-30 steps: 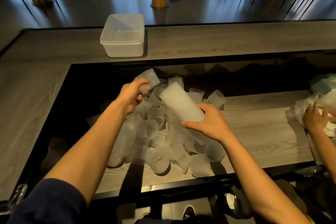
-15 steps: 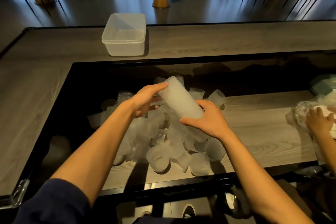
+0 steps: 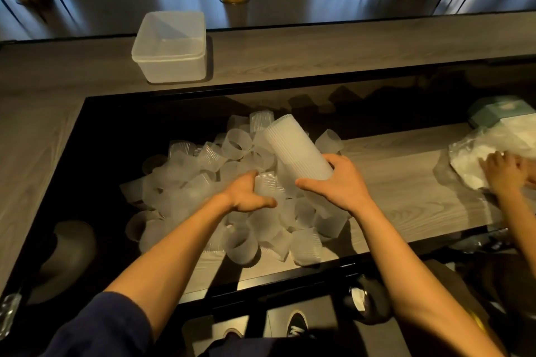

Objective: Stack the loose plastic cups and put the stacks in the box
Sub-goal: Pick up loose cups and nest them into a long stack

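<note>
The right hand (image 3: 338,182) wraps thumb and fingers around the lower end of a tall stack of ribbed cups (image 3: 294,148), which tilts toward the upper left over the centre of the frame. The left hand (image 3: 246,194) curls its thumb and fingers around a single ribbed cup (image 3: 267,185) in the pile of loose cups (image 3: 200,180) on the lower worktop (image 3: 400,182). The translucent lidded box (image 3: 171,49) sits upper left on the raised counter (image 3: 348,46). At the right edge, another person's hand (image 3: 504,174) rests on a plastic bag (image 3: 493,145).
</note>
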### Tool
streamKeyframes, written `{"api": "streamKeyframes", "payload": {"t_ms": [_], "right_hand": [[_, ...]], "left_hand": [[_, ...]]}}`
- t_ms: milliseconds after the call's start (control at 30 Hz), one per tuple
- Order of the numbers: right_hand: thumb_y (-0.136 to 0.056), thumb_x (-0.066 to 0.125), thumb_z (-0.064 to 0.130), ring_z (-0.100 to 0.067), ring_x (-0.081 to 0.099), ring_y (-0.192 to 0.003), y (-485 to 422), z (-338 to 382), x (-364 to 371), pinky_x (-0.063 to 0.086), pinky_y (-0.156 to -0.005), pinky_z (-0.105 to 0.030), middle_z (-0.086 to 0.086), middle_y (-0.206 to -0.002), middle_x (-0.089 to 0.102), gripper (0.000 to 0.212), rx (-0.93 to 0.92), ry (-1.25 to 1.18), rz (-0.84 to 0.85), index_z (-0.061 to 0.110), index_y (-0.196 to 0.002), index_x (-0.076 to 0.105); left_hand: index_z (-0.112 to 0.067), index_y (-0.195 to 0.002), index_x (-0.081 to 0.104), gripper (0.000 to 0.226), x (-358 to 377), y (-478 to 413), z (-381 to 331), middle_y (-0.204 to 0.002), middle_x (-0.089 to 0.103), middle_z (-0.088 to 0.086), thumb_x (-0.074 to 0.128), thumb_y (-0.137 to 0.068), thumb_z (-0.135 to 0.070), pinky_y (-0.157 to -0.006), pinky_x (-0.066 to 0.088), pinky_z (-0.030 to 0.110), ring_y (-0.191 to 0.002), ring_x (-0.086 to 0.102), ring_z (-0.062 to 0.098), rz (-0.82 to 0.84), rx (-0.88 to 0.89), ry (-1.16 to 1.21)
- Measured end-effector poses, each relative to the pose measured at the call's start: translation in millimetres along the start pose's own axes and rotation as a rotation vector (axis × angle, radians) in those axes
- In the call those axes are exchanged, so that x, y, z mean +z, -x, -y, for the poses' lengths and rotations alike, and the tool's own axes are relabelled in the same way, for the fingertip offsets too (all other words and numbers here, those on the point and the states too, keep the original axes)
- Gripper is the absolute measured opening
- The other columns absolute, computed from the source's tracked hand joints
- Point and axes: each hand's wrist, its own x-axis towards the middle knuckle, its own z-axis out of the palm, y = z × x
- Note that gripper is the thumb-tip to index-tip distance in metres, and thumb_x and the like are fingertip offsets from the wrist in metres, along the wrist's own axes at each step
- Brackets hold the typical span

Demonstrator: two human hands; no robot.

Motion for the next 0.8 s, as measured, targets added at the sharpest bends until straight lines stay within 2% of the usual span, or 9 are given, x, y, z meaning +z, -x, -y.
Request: {"api": "streamKeyframes", "payload": {"t_ms": [67,133,267,367,433,500,633,733,800], "right_hand": [[-0.053,0.076,0.078,-0.013,0.057,-0.103,3,-3,-1,0.059,-0.081,-0.040,0.005,-0.115,0.058,0.091,0.009,-0.001,0.001,0.027,-0.126,0.059],[-0.057,0.082,0.072,-0.014,0.057,-0.103,5,-5,-4,0.059,-0.082,-0.039,0.005,-0.116,0.058,0.086,0.017,-0.005,0.006,0.026,-0.126,0.058],[-0.061,0.084,0.068,-0.013,0.057,-0.103,5,-6,-8,0.058,-0.081,-0.037,0.005,-0.117,0.057,0.082,0.003,0.006,0.006,0.025,-0.127,0.058],[-0.064,0.085,0.064,-0.011,0.055,-0.103,4,-3,-11,0.051,-0.074,-0.026,0.005,-0.117,0.056,0.080,-0.029,-0.003,0.019,0.025,-0.129,0.059],[-0.064,0.085,0.063,-0.008,0.054,-0.101,5,0,-11,0.047,-0.072,-0.022,0.006,-0.117,0.056,0.080,-0.055,-0.011,0.035,0.026,-0.129,0.059],[-0.063,0.085,0.064,-0.005,0.053,-0.100,5,2,-9,0.048,-0.074,-0.023,0.007,-0.117,0.056,0.078,-0.077,-0.014,0.053,0.028,-0.127,0.059],[-0.067,0.088,0.056,-0.005,0.051,-0.102,8,10,-5,0.049,-0.078,-0.025,0.009,-0.116,0.056,0.071,-0.118,-0.038,0.093,0.028,-0.126,0.059],[-0.066,0.087,0.057,-0.009,0.051,-0.107,8,16,-2,0.051,-0.084,-0.031,0.010,-0.116,0.055,0.071,-0.159,-0.001,0.120,0.029,-0.126,0.060],[-0.066,0.087,0.059,-0.009,0.051,-0.106,6,18,0,0.052,-0.083,-0.032,0.010,-0.114,0.055,0.070,-0.175,0.020,0.124,0.030,-0.123,0.060]], "left_hand": [[-0.020,-0.144,0.037,0.093,14,-4,7,-0.134,0.053,0.000,0.086,-0.070,-0.047,-0.105,0.048,0.043,-0.122,0.054,0.025,-0.015,0.015,-0.099],[-0.022,-0.144,0.035,0.095,23,-9,14,-0.136,0.053,0.004,0.085,-0.069,-0.052,-0.105,0.047,0.046,-0.123,0.054,0.028,-0.070,-0.004,-0.164],[-0.020,-0.141,0.041,0.083,19,-13,17,-0.135,0.058,0.007,0.082,-0.075,-0.049,-0.101,0.050,0.042,-0.120,0.057,0.028,-0.124,-0.010,-0.153],[-0.014,-0.136,0.051,0.078,-15,-15,10,-0.130,0.060,0.004,0.080,-0.076,-0.053,-0.096,0.051,0.037,-0.114,0.060,0.023,-0.105,-0.079,-0.077],[-0.013,-0.122,0.059,0.065,-46,-12,3,-0.117,0.064,0.003,0.079,-0.077,-0.054,-0.088,0.056,0.036,-0.103,0.065,0.020,-0.134,-0.112,0.062],[-0.014,-0.106,0.062,0.045,-71,-7,-5,-0.105,0.067,0.004,0.079,-0.081,-0.048,-0.076,0.059,0.033,-0.092,0.069,0.019,-0.235,-0.114,0.325],[-0.011,-0.110,0.068,0.034,-95,1,-18,-0.104,0.075,0.009,0.077,-0.086,-0.033,-0.070,0.059,0.028,-0.091,0.075,0.018,-0.341,-0.076,0.871],[-0.012,-0.114,0.069,0.034,-93,4,-22,-0.102,0.078,0.006,0.075,-0.087,-0.032,-0.076,0.057,0.028,-0.096,0.074,0.017,-0.321,-0.058,0.981],[-0.012,-0.118,0.067,0.039,-88,7,-23,-0.106,0.075,0.007,0.075,-0.087,-0.035,-0.071,0.057,0.026,-0.095,0.073,0.018,-0.293,-0.061,0.972]]}}
